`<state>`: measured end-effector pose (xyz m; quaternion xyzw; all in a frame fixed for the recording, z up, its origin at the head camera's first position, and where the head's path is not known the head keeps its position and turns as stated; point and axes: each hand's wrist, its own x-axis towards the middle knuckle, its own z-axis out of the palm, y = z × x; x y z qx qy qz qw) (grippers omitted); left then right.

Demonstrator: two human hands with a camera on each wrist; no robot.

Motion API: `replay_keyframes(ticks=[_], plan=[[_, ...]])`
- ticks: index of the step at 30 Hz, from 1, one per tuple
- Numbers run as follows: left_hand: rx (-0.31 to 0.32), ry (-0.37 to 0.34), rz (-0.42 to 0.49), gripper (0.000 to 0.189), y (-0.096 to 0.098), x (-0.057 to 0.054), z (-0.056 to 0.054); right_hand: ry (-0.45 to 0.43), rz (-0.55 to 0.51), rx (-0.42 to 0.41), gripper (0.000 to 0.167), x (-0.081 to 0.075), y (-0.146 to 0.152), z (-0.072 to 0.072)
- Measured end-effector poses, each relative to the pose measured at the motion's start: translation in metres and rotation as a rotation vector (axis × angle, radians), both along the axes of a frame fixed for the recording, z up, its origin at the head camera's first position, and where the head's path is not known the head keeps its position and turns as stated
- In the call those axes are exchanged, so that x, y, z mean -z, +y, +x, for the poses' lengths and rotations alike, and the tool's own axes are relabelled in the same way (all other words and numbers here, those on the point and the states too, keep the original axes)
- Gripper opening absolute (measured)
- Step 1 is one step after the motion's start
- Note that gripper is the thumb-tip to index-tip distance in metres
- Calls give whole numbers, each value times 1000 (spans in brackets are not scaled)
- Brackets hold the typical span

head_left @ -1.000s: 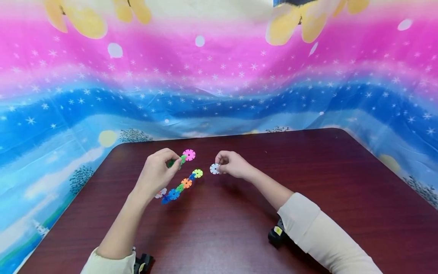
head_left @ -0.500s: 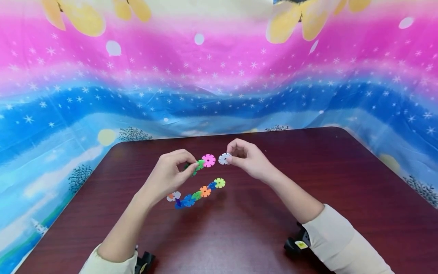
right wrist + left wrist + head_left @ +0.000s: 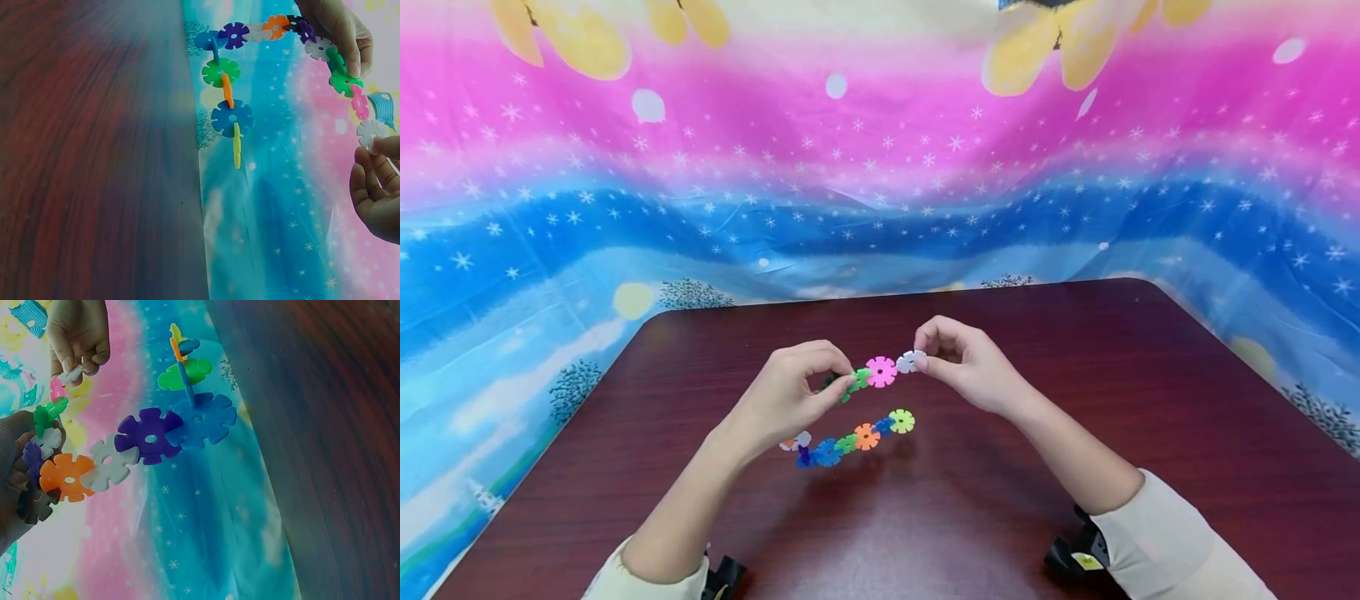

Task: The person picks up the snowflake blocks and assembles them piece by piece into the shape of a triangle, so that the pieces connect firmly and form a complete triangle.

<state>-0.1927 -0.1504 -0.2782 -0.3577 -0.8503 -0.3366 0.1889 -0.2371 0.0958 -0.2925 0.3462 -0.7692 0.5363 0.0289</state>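
My left hand (image 3: 790, 396) pinches a chain of interlocking notched plastic discs by a green disc (image 3: 344, 82) close to one end. A pink disc (image 3: 881, 372) juts out past its fingertips. Between thumb and forefinger, my right hand (image 3: 973, 367) holds a white notched disc (image 3: 911, 361) edge-on against the pink one; I cannot tell whether their slots are joined. The chain curves down and round in the air, through orange (image 3: 67, 478), purple (image 3: 150, 436) and blue (image 3: 203, 420) discs, to a yellow disc (image 3: 902, 421) at its other end. Left fingers hide part of it in the head view.
The hands are above a dark red-brown wooden table (image 3: 985, 500). Behind it hangs a pink and blue printed cloth (image 3: 880, 167). Black wrist devices (image 3: 1078, 550) sit under both sleeves.
Both hands have moved right, and the chain has swung along with the left one. The gap between the pink disc and the white disc has closed; the white disc has turned more edge-on.
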Motion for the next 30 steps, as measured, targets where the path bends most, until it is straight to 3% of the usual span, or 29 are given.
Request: replay_keyframes(ticks=[7, 11, 17, 24, 30], plan=[[54, 23, 18, 9, 4, 3, -1, 52, 5, -24, 8, 0, 2, 6], [89, 95, 49, 10, 5, 6, -3, 136, -34, -18, 11, 1, -1, 4], [78, 185, 87, 11, 6, 8, -7, 220, -38, 0, 14, 1, -6, 2], [50, 145, 102, 8, 6, 10, -9, 211, 15, 18, 14, 3, -8, 0], [59, 134, 159, 9, 7, 13, -12, 192, -31, 18, 12, 6, -7, -3]])
